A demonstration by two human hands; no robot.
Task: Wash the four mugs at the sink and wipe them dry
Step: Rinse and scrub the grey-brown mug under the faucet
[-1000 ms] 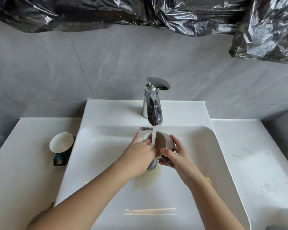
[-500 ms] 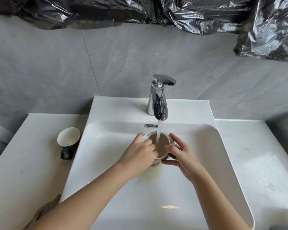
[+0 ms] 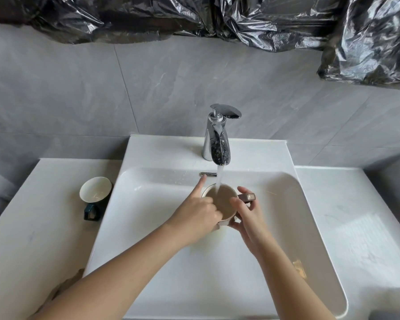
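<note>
A brown mug (image 3: 222,202) sits under the running chrome tap (image 3: 217,137) over the white sink (image 3: 305,227), full of brownish water. My right hand (image 3: 247,213) grips the mug from the right, just below its handle (image 3: 247,197). My left hand (image 3: 196,215) reaches into the mug with curled fingers, index finger pointing up past the rim. A second mug (image 3: 94,195), white inside with a dark teal handle, lies tilted on the counter left of the sink.
White countertop (image 3: 356,227) stretches on both sides of the basin. Grey tiled wall behind, with black plastic sheeting (image 3: 367,38) hanging above. A brown cloth edge (image 3: 65,285) shows at the lower left by my forearm.
The mug has turned so its handle now shows on the right. My left index finger has lifted straight up off the rim. Tinted water spreads below the mug.
</note>
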